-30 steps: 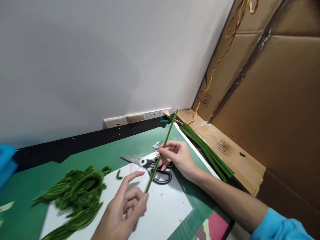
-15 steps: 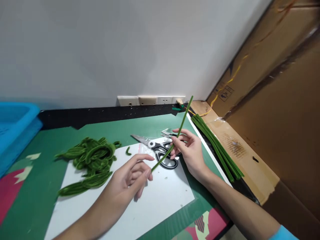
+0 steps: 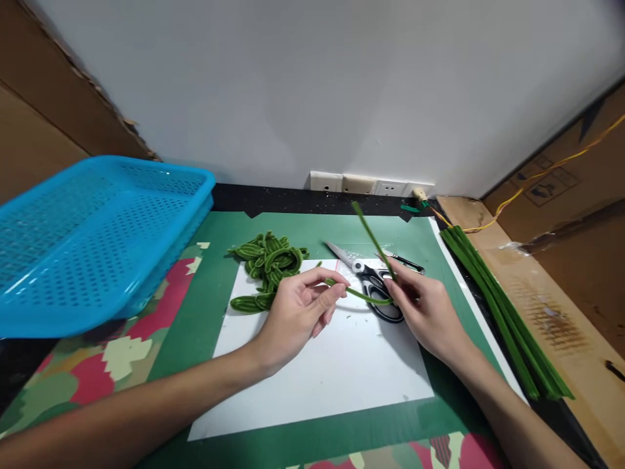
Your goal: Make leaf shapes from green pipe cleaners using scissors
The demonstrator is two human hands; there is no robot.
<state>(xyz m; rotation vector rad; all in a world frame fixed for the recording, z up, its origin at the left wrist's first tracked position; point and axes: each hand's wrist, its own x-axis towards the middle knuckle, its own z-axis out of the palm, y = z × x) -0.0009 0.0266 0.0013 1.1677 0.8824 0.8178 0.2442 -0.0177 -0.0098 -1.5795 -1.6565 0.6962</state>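
A green fuzzy pipe cleaner (image 3: 365, 296) is bent between my hands. Its left end is pinched by my left hand (image 3: 310, 306), thumb against index finger. My right hand (image 3: 422, 306) grips it at the bend, and the longer part rises up and to the left. Under and beside the right hand lie black-handled scissors (image 3: 374, 280), blades toward the upper left. A smaller pair of snips (image 3: 407, 262) rests just behind that hand. Behind my left hand sits a pile of looped, leaf-shaped pipe cleaner pieces (image 3: 271, 257), partly hidden by the hand.
A blue perforated basket (image 3: 112, 244) stands at the left. White paper (image 3: 312, 397) lies on the green mat (image 3: 195, 371). A bundle of straight pipe cleaners (image 3: 502, 312) lies along the right edge, beside cardboard (image 3: 551, 312). Sockets (image 3: 359, 184) and a yellow cord (image 3: 517, 189) are at the wall.
The pipe cleaner, nearly straight before, is now sharply bent at my right hand. The view has swung left, bringing more of the blue basket into sight.
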